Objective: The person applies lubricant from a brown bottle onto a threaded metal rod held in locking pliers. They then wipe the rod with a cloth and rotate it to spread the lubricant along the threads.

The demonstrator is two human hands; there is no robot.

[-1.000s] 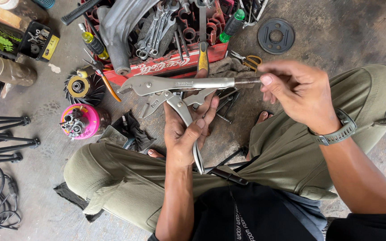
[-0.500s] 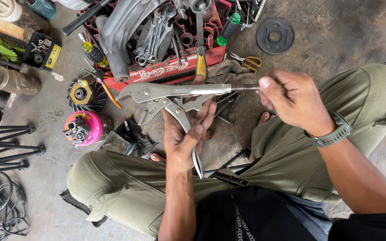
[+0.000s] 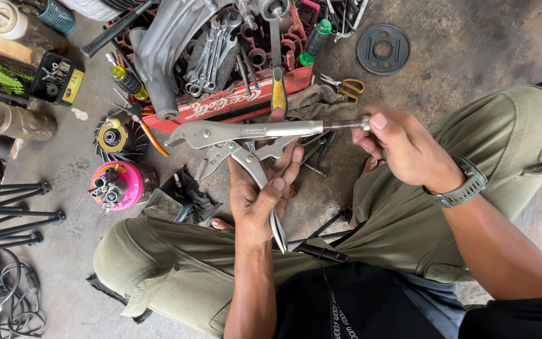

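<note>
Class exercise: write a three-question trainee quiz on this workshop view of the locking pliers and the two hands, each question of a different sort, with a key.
1. True or false: the left hand holds the locking pliers by the handles.
2. Which part do the right hand's fingertips pinch? A) the jaws B) the adjusting screw C) the release lever
3. Fill in: the pink tub of small parts stands on the ____.

Key: 1 true; 2 B; 3 floor.
</note>
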